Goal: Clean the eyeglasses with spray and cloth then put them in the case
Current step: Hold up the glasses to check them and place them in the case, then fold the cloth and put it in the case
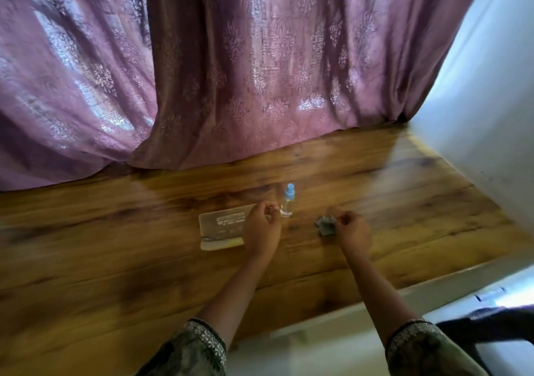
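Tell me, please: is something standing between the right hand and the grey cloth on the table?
Nothing visible is. The right hand is already at the grey cloth, fingers at its right edge. The spray bottle stands further left, beside the left hand, away from that path.

Mauve floral-patterned curtain [231, 72], brown woodgrain table [115, 245], blue-capped clear spray bottle [287, 202].

One spray bottle [287, 201], clear with blue cap, at 12 o'clock of the hands. One open glasses case [221, 226], at 9 o'clock of the bottle. One grey cloth [326, 225], at 4 o'clock of the bottle. Two hands: left hand [261, 228], right hand [353, 230]. One wooden table [115, 245]. Two patterned sleeves [187, 352].
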A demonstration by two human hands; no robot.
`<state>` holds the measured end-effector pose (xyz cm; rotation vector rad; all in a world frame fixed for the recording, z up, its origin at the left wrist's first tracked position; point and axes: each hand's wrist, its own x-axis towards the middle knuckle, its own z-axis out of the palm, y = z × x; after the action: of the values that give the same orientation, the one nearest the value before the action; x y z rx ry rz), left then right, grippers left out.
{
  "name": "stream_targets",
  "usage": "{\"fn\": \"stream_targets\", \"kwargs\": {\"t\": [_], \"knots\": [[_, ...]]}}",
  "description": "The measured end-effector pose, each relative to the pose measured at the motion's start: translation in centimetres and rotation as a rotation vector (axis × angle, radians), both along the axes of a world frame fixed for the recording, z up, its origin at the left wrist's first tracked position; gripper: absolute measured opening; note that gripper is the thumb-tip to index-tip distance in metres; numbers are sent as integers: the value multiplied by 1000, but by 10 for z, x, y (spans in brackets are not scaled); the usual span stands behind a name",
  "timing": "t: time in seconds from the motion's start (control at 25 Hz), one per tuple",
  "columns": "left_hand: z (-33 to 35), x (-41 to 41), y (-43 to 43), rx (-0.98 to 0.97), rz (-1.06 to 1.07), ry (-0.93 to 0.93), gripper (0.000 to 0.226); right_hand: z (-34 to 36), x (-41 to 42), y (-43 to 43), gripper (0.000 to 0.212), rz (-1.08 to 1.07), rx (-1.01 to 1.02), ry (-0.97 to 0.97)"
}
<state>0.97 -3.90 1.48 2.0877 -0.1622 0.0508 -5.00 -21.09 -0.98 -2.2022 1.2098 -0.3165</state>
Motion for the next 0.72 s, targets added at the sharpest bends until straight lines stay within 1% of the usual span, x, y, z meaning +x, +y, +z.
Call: {"fn": "stream_targets", "kwargs": {"t": [0.2, 0.28, 0.4, 0.48, 0.56, 0.64, 0.72], "knots": [[-7, -8, -20, 45, -45, 36, 10, -12, -4, -13, 29, 147, -71, 171], [-10, -8, -25, 39, -34, 30, 10, -16, -4, -14, 29, 151, -90, 194], [-12, -8, -30, 15, -29, 24, 9, -20, -3, -16, 26, 118, -111, 165], [-13, -9, -33, 7, -35, 15, 10, -21, -3, -18, 24, 105, -118, 107], [-14, -9, -34, -1, -41, 0, 10, -21, -5, -19, 23, 97, -94, -1], [-13, -9, -34, -24, -42, -9, 10, -14, -5, -19, 20, 133, -29, -151], [-8, -7, -35, -78, -64, -21, 10, -1, -1, -18, 5, 237, 74, -345]]}}
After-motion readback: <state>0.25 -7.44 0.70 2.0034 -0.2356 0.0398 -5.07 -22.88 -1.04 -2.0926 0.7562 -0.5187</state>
